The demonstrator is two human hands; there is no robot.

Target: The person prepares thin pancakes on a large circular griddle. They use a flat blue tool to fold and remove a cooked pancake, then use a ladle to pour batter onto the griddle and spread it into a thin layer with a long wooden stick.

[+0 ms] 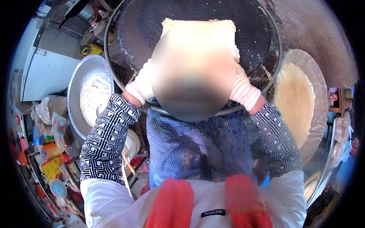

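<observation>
A pale, folded flatbread (199, 25) with squared corners lies over a round black griddle (137, 31). My left hand (144, 81), in a whitish knit glove, reaches to the near left of the flatbread. On the opposite side is my right hand (242, 85), gloved in a pinkish-white striped knit, close to the bread's near right edge. A round blurred patch covers the near part of the bread and the fingers of both hands. Whether either hand grips the bread is hidden. Black-and-white patterned sleeve covers wrap both forearms.
A metal ring (278, 54) surrounds the griddle. Left of it stands a metal basin (74, 85) holding pale batter or dough (92, 99). On the right, a large round flatbread (295, 105) rests on a plastic-like sheet (319, 94). A small fan (58, 188) sits among bags at lower left.
</observation>
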